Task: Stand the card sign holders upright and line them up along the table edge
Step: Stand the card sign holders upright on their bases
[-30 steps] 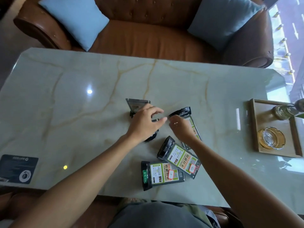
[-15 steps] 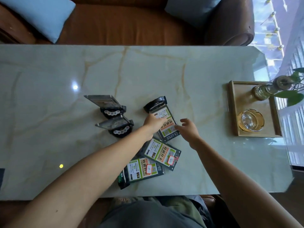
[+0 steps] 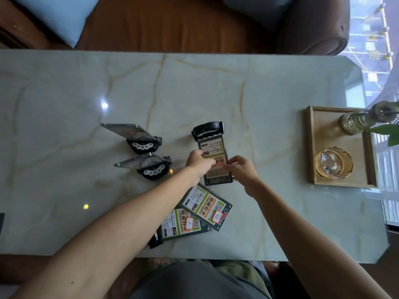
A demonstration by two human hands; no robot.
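Note:
Two card sign holders stand upright on black bases left of centre, the farther one (image 3: pixel 138 137) and the nearer one (image 3: pixel 151 167). A third holder (image 3: pixel 212 147) lies flat with its black base pointing away from me. My left hand (image 3: pixel 197 164) grips its left edge and my right hand (image 3: pixel 241 171) grips its right edge. Two more holders lie flat near the front table edge, one (image 3: pixel 207 207) overlapping the other (image 3: pixel 179 226), whose base is partly hidden by my left forearm.
On the marble table (image 3: pixel 216 83), a wooden tray (image 3: pixel 311 147) at the right holds a glass ashtray (image 3: pixel 333 162) and a glass bottle (image 3: pixel 356 121) with a plant. A brown leather sofa (image 3: pixel 172 22) with blue cushions runs along the far side.
My left hand left the second upright holder and moved right. Both hands now close on the sides of the flat holder. The camera view tilted down.

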